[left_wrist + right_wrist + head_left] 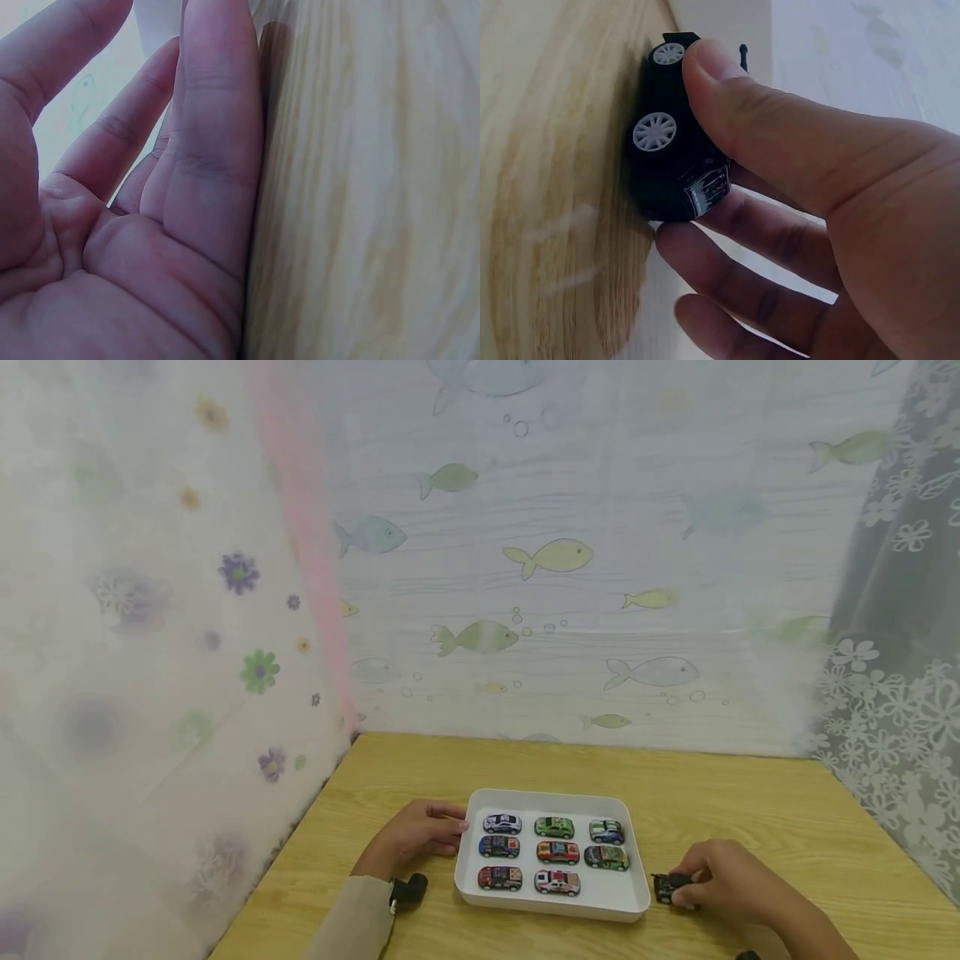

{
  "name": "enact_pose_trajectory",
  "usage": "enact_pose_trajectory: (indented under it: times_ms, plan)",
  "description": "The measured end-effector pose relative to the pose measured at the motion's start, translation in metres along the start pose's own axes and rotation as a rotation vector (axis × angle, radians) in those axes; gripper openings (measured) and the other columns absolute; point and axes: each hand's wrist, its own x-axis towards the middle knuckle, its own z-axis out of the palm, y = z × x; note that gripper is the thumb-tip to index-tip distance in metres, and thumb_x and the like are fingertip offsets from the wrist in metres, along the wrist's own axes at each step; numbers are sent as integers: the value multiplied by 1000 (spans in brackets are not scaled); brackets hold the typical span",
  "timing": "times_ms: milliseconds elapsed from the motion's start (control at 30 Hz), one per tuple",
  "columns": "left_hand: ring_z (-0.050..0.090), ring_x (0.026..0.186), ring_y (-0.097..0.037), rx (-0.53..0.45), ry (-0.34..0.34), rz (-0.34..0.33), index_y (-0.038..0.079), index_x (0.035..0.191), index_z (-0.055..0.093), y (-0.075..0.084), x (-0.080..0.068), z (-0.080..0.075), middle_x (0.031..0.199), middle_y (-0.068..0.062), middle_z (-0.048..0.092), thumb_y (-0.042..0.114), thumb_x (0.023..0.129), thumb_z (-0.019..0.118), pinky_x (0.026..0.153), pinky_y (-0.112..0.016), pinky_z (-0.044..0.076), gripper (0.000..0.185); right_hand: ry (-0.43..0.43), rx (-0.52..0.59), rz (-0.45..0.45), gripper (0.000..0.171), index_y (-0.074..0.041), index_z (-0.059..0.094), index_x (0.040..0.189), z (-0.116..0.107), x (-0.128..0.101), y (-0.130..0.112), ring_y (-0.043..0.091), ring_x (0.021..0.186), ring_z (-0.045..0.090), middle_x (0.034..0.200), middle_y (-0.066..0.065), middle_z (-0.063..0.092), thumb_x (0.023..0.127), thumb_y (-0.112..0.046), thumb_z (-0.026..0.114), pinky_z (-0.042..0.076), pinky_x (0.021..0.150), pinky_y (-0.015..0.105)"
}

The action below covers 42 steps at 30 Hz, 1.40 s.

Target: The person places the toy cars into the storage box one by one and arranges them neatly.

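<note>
A white tray [551, 907] holds several small toy cars in three columns, among them a green car [553, 827], a red-and-yellow car [557, 852] and a white-and-red car [557, 882]. My left hand [416, 837] rests on its side on the table, fingertips at the tray's left wall. In the left wrist view its fingers [217, 112] are loosely extended, palm bare. Just right of the tray, my right hand [731, 877] pinches a black toy car [664, 887] between thumb and fingers. The right wrist view shows the black car's light grey wheels [654, 133] close over the wood.
The wooden table [420, 768] meets a fish-patterned curtain [570, 635] at the back. A flower-patterned curtain [150, 693] hangs along the left edge, and a sheer one with white flowers [900, 710] along the right. The tray's front right corner is bare white.
</note>
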Motion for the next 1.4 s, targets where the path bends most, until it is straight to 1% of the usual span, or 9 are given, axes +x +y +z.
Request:
enact_pose_trajectory:
  times_ms: [167, 367, 467, 700, 833, 1000, 1133, 1300, 1400]
  plan:
    - [75, 90, -20, -7, -8, 6, 1, 128, 70, -2, 2, 0, 108, -11, 77, 26, 90, 83, 78, -34, 65, 47, 27, -56, 5, 19, -25, 82, 96, -3, 1, 1, -3, 75, 59, 94, -8, 72, 87, -41, 82, 49, 61, 23]
    - [75, 89, -20, -4, -20, 12, 1, 127, 71, 1, 4, 2, 108, -11, 77, 26, 91, 82, 79, -33, 64, 45, 73, -65, 2, 27, -21, 82, 102, -12, 3, -8, -1, 76, 64, 93, -11, 76, 89, -45, 79, 53, 61, 23]
    - [75, 89, -20, 2, -14, 8, 2, 127, 71, 3, 4, 3, 107, -11, 77, 26, 91, 82, 78, -33, 64, 44, 102, -76, -24, 29, -21, 82, 103, -16, 4, -15, -1, 76, 67, 89, -15, 76, 89, -46, 79, 55, 62, 23]
    - [74, 88, -19, 5, -5, -3, 1, 129, 70, 5, 1, 4, 107, -10, 77, 26, 91, 82, 78, -33, 64, 46, 162, -115, -26, 20, -30, 79, 94, -17, 12, -39, -2, 74, 66, 80, -21, 72, 87, -49, 80, 54, 64, 24]
    - [74, 88, -19, 15, 3, 2, 1, 129, 69, 5, -1, 3, 108, -10, 77, 26, 92, 81, 79, -33, 64, 47, 198, -152, -55, 19, -34, 77, 91, -14, 19, -50, -3, 75, 65, 79, -23, 70, 86, -52, 79, 53, 63, 24]
    - [75, 89, -19, 16, 2, 3, 1, 129, 70, 3, 0, 1, 108, -10, 77, 27, 92, 81, 79, -34, 64, 47, 224, -175, -109, 16, -36, 77, 94, -7, 27, -59, -6, 77, 62, 82, -26, 69, 92, -52, 74, 53, 66, 24]
    - [75, 89, -19, 6, -6, 0, 2, 128, 70, 2, 1, -1, 108, -10, 77, 27, 91, 82, 79, -33, 64, 47, 243, -167, -124, 18, -31, 79, 100, 0, 32, -62, -5, 79, 63, 88, -23, 72, 95, -46, 73, 53, 66, 25]
    - [75, 88, -18, -5, 0, 1, 1, 129, 70, 2, 1, 0, 107, -10, 78, 26, 91, 82, 78, -33, 65, 48, 236, -152, -90, 23, -25, 79, 106, 7, 37, -63, -4, 84, 65, 97, -18, 74, 95, -45, 74, 54, 69, 25]
    - [75, 87, -18, -4, 2, 4, 0, 129, 69, 2, 0, 0, 107, -10, 78, 25, 91, 82, 78, -33, 64, 48, 221, -137, -76, 23, -26, 78, 106, 10, 40, -62, -3, 86, 65, 98, -19, 74, 94, -45, 75, 53, 69, 25]
